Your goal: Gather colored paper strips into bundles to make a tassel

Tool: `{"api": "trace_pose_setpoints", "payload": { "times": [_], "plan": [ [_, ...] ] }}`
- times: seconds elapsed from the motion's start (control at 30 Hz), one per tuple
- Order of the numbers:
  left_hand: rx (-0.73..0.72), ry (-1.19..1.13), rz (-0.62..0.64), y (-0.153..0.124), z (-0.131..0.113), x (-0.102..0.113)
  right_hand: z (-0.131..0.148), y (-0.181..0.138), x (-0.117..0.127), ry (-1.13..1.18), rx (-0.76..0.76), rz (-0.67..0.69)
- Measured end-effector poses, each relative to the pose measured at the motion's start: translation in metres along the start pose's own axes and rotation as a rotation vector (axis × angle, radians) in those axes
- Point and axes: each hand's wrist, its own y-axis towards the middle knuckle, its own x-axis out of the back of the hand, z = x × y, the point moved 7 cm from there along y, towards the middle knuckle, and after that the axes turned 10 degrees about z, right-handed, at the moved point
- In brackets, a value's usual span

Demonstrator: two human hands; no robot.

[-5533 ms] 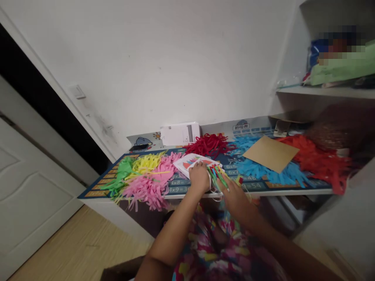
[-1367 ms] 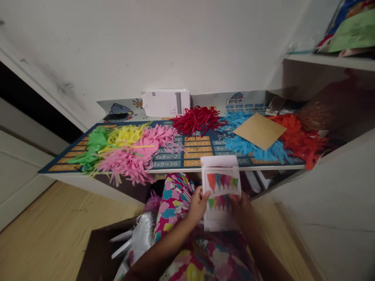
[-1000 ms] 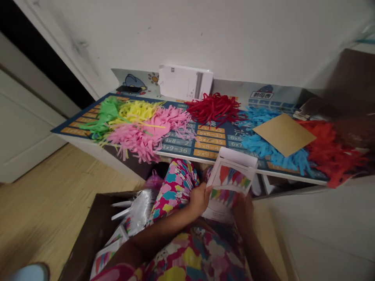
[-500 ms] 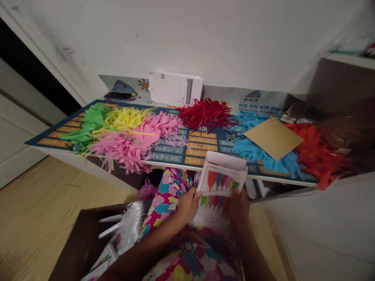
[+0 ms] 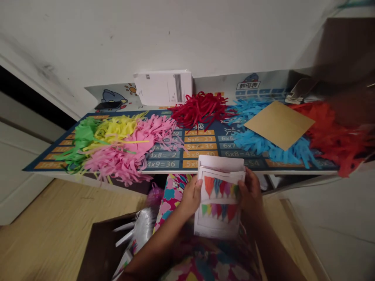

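A white paper packet [image 5: 218, 230] is held over my lap at the desk's front edge, its top flap raised. Printed on its front are two rows of coloured tassel bunting. My left hand [image 5: 191, 197] grips the left edge, thumb on the front. On the other side my right hand [image 5: 251, 193] closes round the right edge; some of its fingers are behind the packet. What the packet contains is hidden. Beyond it on the desk lie pink paper fringe [image 5: 146, 136], dark red strips [image 5: 202, 109] and blue fringe [image 5: 249, 142].
A tan square card [image 5: 279, 125] rests on the blue fringe, beside orange-red fringe [image 5: 328, 128]. Green [image 5: 86, 132] and yellow fringe [image 5: 117, 128] lie left. A white stack [image 5: 164, 88] leans on the wall near a phone [image 5: 108, 106]. Below left stands a brown box [image 5: 99, 246].
The packet has turned more upright and its picture shows more fully. My right hand has shifted outward to its right edge. The head view has moved slightly.
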Motion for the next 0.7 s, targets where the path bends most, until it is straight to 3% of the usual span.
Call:
{"api": "trace_pose_setpoints", "payload": {
  "times": [0.13,0.3,0.5,0.7],
  "plan": [
    [0.040,0.018,-0.111,-0.012,0.006,0.008,-0.001,-0.001,0.002,-0.059,-0.039,-0.006],
    [0.050,0.022,0.006,-0.009,0.006,0.016,-0.012,-0.006,-0.001,0.079,-0.063,0.023],
    [0.021,0.006,0.045,0.002,0.006,0.029,-0.025,-0.004,-0.003,0.139,-0.054,0.037],
    [0.067,-0.127,-0.081,0.008,0.001,0.030,-0.020,0.004,0.004,0.009,-0.085,-0.004]
  ]
}}
